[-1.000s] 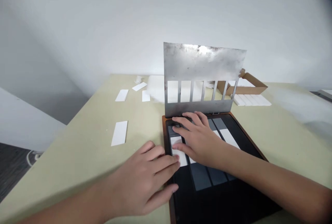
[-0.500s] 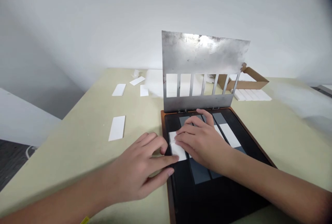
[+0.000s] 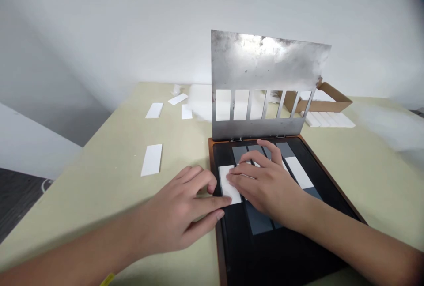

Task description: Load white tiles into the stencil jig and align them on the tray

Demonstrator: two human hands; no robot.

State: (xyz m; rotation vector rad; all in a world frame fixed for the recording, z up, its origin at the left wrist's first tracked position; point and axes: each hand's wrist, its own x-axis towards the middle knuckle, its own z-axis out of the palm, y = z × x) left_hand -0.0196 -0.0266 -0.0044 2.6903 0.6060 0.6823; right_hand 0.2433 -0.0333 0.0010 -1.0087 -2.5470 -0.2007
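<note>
A black tray (image 3: 278,259) with a brown edge lies on the table, and a hinged metal plate with a row of rectangular cutouts (image 3: 271,63) stands raised at its back. White rectangular cards lie in a row on it, over dark grey strips. My left hand (image 3: 187,208) rests at the tray's left edge, its index fingertip on the near end of the leftmost white card (image 3: 227,180) and its other fingers partly bent. Reaching over the row, my right hand (image 3: 270,184) has spread fingers, with fingertips on that same card. It hides part of the middle cards.
On the pale green table (image 3: 115,189), a single white card (image 3: 152,160) lies left of the tray, with several more farther back. Behind the raised plate are a cardboard box (image 3: 334,104), a row of white pieces (image 3: 334,119) and translucent plastic wrap (image 3: 200,98).
The view has shifted slightly, so the tray and plate appear a little farther right. Both hands remain on the leftmost card, the right one's fingertips slightly nearer its middle.
</note>
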